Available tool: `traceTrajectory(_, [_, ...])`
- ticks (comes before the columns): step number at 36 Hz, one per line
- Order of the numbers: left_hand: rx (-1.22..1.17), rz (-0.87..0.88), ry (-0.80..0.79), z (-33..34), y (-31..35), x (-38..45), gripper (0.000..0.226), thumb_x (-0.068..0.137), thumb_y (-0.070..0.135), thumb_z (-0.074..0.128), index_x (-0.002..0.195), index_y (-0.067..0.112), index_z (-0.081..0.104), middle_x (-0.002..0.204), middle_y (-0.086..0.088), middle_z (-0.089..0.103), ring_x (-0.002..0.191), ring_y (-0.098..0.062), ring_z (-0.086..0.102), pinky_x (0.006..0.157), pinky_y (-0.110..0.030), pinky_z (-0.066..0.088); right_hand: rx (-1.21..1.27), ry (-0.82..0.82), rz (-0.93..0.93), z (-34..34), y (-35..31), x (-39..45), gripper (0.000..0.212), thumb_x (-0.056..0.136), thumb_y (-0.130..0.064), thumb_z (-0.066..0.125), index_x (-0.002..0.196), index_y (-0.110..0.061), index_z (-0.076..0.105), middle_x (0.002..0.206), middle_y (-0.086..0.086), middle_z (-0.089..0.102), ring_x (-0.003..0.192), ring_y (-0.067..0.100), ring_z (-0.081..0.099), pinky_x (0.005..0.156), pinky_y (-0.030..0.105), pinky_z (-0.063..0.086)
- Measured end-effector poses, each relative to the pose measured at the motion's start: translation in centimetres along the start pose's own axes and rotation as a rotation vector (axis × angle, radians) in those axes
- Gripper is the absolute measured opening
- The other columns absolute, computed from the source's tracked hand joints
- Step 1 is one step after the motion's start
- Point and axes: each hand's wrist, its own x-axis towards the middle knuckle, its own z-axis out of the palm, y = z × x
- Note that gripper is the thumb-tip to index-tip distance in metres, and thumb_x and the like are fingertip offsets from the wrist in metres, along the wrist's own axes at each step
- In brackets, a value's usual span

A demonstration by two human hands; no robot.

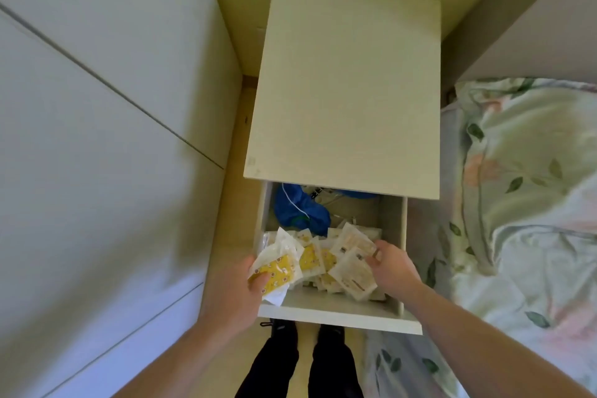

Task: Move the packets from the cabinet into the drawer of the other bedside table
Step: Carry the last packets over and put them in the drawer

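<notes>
The white bedside table [345, 81] stands below me with its drawer [339, 312] pulled out. Several white and yellow packets [326, 263] lie heaped in the drawer's front half. My left hand [245, 287] holds a bunch of yellow and white packets [277, 268] over the drawer's left front corner, thumb on top. My right hand [392, 263] is at the right side of the heap, fingers pinching the edge of a white packet [353, 244] there.
A blue cloth [300, 207] with a thin white cord lies in the back of the drawer. White wardrobe doors [97, 139] close in on the left. A bed with floral bedding [523, 203] lies on the right. My feet stand under the drawer front.
</notes>
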Motion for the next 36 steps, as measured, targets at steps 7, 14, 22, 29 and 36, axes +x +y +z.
traceTrajectory(7, [0.093, 0.033, -0.041, 1.8, 1.3, 2.1, 0.021, 0.102, 0.035, 0.054, 0.119, 0.026, 0.061, 0.086, 0.013, 0.061, 0.075, -0.004, 0.054, 0.058, -0.020, 0.040, -0.336, 0.049, 0.002, 0.4, 1.8, 1.6, 0.025, 0.101, -0.014, 0.051, 0.122, -0.023, 0.062, 0.113, 0.000, 0.066, 0.096, 0.021, 0.066, 0.087, 0.039, 0.059])
traceTrajectory(14, [0.320, 0.004, -0.143, 2.2, 3.1, 4.3, 0.031, 0.103, 0.034, 0.047, 0.133, 0.028, 0.056, 0.113, 0.002, 0.069, 0.096, -0.020, 0.062, 0.071, -0.029, 0.047, -0.393, 0.012, -0.061, -0.5, 1.3, 0.5, 0.022, 0.101, -0.016, 0.052, 0.121, -0.020, 0.062, 0.121, 0.000, 0.059, 0.101, 0.022, 0.061, 0.090, 0.039, 0.055])
traceTrajectory(22, [0.747, 0.012, -0.289, 3.3, 4.3, 6.4, 0.025, 0.094, 0.020, 0.063, 0.119, 0.018, 0.064, 0.113, -0.002, 0.069, 0.101, -0.022, 0.067, 0.072, -0.028, 0.046, -0.400, 0.000, -0.071, -2.8, 1.4, -0.6, 0.026, 0.103, -0.027, 0.054, 0.128, -0.023, 0.059, 0.115, 0.004, 0.070, 0.098, 0.026, 0.067, 0.082, 0.038, 0.056])
traceTrajectory(29, [0.870, 0.074, -0.327, 4.1, 4.6, 7.9, 0.025, 0.093, 0.017, 0.066, 0.118, 0.014, 0.066, 0.117, -0.004, 0.068, 0.107, -0.022, 0.066, 0.082, -0.030, 0.052, -0.391, -0.012, -0.117, -3.0, 0.9, -0.1, 0.024, 0.101, -0.029, 0.058, 0.125, -0.028, 0.062, 0.112, -0.001, 0.071, 0.093, 0.021, 0.065, 0.083, 0.034, 0.056])
traceTrajectory(36, [0.870, 0.049, -0.308, 4.6, 5.0, 8.5, 0.032, 0.092, 0.019, 0.069, 0.123, 0.014, 0.065, 0.123, -0.005, 0.066, 0.114, -0.023, 0.064, 0.087, -0.030, 0.052, -0.405, -0.065, -0.140, -3.1, 0.5, 0.7, 0.036, 0.099, -0.030, 0.063, 0.135, -0.028, 0.057, 0.117, -0.003, 0.069, 0.084, 0.015, 0.056, 0.073, 0.024, 0.047])
